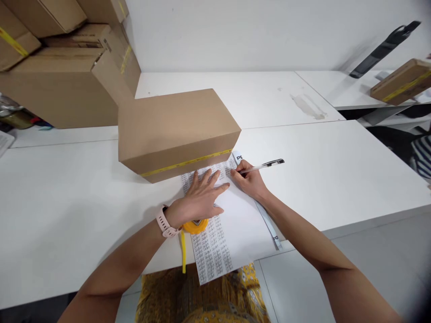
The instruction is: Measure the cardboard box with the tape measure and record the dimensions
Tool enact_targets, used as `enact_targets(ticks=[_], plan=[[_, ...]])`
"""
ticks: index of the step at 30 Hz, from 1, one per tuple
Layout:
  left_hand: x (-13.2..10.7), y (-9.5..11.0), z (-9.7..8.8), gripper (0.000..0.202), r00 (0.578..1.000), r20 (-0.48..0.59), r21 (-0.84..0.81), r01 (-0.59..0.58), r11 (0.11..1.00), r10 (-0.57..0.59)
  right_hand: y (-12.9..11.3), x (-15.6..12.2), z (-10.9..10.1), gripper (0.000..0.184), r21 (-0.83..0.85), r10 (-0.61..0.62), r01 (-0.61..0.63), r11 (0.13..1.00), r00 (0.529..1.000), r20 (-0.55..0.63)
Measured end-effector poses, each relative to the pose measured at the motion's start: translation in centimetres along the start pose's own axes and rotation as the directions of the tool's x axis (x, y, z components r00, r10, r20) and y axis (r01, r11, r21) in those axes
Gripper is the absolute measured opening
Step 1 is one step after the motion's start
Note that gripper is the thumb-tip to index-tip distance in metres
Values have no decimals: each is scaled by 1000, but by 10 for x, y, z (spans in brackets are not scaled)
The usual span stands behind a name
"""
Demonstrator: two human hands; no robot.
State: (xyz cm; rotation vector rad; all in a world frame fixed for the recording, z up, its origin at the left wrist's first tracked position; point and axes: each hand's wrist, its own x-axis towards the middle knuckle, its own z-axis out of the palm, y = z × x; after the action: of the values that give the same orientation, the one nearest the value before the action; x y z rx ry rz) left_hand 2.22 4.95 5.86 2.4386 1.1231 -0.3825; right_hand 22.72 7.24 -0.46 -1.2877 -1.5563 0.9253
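Note:
My right hand is closed around a pen, its tip down at the upper part of a sheet of paper. Columns of handwriting cover the left side and top of the sheet, while much of its right side is blank. Fingers spread, my left hand lies flat on the paper. Under its wrist sits an orange tape measure, partly hidden, with a yellow strip beside it. A cardboard box stands just beyond the paper. Beneath the sheet's right edge shows a pale printed strip.
Cardboard boxes are stacked at the back left. A smaller taped box and a dark bottle-like object stand at the far right. The white table ends close to my body. A striped cloth shows at the right edge.

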Motion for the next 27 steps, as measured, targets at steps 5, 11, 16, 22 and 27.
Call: enact_targets(ticks=[5,11,16,22,27], plan=[[1,-1,1,78,1000,-15,-10,-3,1000,2,1,0,0,28,-28,8,-8,1000,1000,-2],[1,-1,3,78,1000,-14,3,-4,1000,5,2,1,-1,26,-12,2,-2,1000,1000,9],[0,-1,2,78,1000,-16,-2,-12,1000,12,0,1,-1,26,-9,28,-28,1000,1000,6],[1,-2,2,78,1000,-25,-16,-9,1000,9,-1,1,-1,28,-11,24,-24,1000,999,-25],[2,-1,2,79,1000,-13,-17,1,1000,-1,0,1,-1,26,-20,-3,2,1000,1000,-23]])
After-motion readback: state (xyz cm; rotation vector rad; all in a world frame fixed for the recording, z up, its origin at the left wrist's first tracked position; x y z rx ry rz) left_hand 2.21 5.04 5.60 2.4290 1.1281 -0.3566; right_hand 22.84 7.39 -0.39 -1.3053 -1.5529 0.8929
